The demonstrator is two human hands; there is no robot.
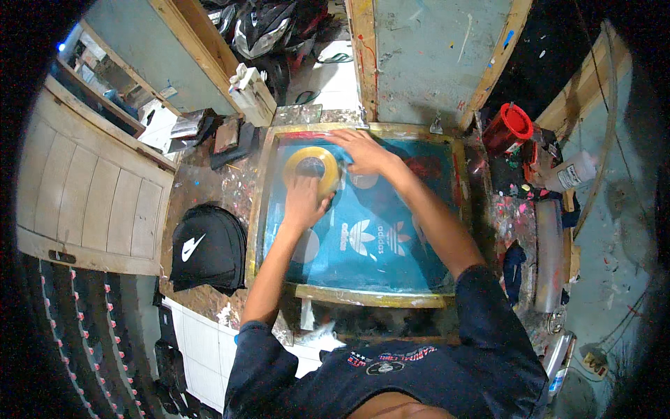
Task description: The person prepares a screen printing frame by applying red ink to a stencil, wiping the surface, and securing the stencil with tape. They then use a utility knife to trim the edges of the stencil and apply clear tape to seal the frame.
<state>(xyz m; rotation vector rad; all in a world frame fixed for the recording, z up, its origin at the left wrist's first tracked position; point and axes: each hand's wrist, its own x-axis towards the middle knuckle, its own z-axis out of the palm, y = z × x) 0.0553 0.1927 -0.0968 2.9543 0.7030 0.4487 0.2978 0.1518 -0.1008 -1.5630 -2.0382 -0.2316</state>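
A silk-screen frame [335, 299] with a yellow-stained wooden border and blue mesh lies in front of me. Pale logo shapes [359, 239] show in the mesh. My left hand [306, 202] grips a wide roll of yellowish tape [311, 152] over the upper left of the mesh, with fingers in its hole and the thumb outside. Near the frame's far edge, my right hand [364, 152] lies with fingers stretched out, pointing left. Whether a strip of tape runs under those fingers, I cannot tell. A small bit of blue shows by the right thumb.
Left of the frame sit dark flat pieces [208, 246] with a white mark. A red tub [508, 129] and a plastic bottle [572, 172] stand at the right, near a long squeegee-like bar [549, 255]. Beyond the table are a wooden post [252, 94] and a motorbike [262, 31].
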